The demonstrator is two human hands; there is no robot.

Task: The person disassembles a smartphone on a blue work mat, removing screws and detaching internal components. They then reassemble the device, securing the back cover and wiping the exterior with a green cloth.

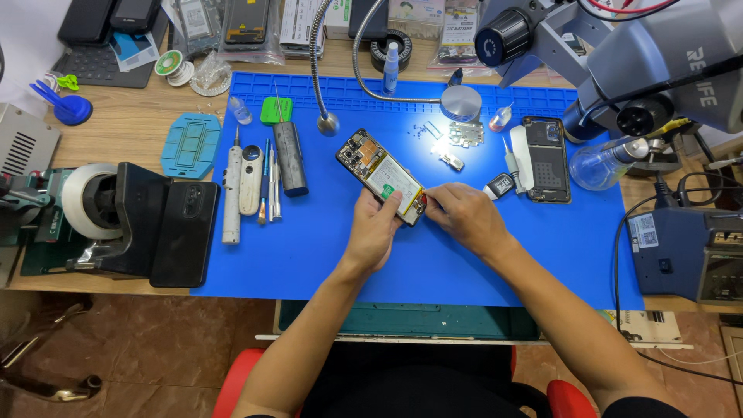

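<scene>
The opened phone (381, 176) lies tilted near the middle of the blue mat (309, 248), which covers most of the wooden worktop (131, 124). In front of the phone, toward the person, the mat is bare and wide, so the arms have room to move there. To the left a row of tools is close: a white electric screwdriver (231, 197), a thin tweezers set (269, 186) and a dark grey tube-shaped tool (291, 159). To the right a black phone back cover (547, 159) lies near the mat's edge, with small metal parts (464, 134) under a bright lamp (461, 102) behind the phone. The left hand (377, 228) comes up from below and pinches the phone's lower end, fingers closed on its side. The right hand (464, 213) reaches in from the right, its fingertips pressed together at the phone's lower corner; I cannot tell if they hold something small. The hands hide that corner. A microscope (658, 70) is cut off at the top right.
</scene>
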